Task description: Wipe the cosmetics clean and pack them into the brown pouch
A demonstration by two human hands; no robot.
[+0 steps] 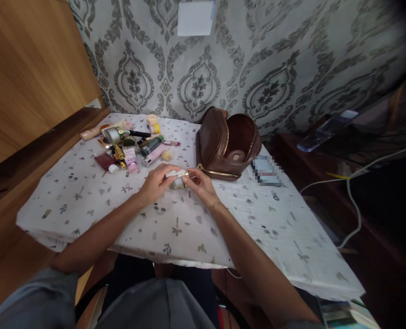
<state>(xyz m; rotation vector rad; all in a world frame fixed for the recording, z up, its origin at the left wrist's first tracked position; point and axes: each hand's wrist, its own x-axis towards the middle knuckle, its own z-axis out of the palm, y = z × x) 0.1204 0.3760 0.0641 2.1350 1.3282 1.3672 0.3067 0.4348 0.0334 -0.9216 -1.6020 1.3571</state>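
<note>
My left hand [155, 183] is closed on a crumpled white tissue [175, 173] over the middle of the table. Close against it, my right hand [202, 185] has its fingers closed on a small clear bottle [178, 184] with a gold-coloured part at its top. Tissue and bottle touch, and the fingers partly hide both. Just beyond my right hand stands a brown cosmetic bag [211, 141], unzipped, its dark inside showing. A pile of make-up lies beyond my left hand, with a dark green tube [152, 145], a pink tube [155, 155] and a round beige sponge [166, 156].
A white patterned cloth [278, 242] covers the table. Right of the bag lies a blurred-out flat item [267, 171]. A wooden cabinet [34, 68] borders the left, and papered wall [199, 77] the back. White cables [355, 201] hang at the right beside dark furniture.
</note>
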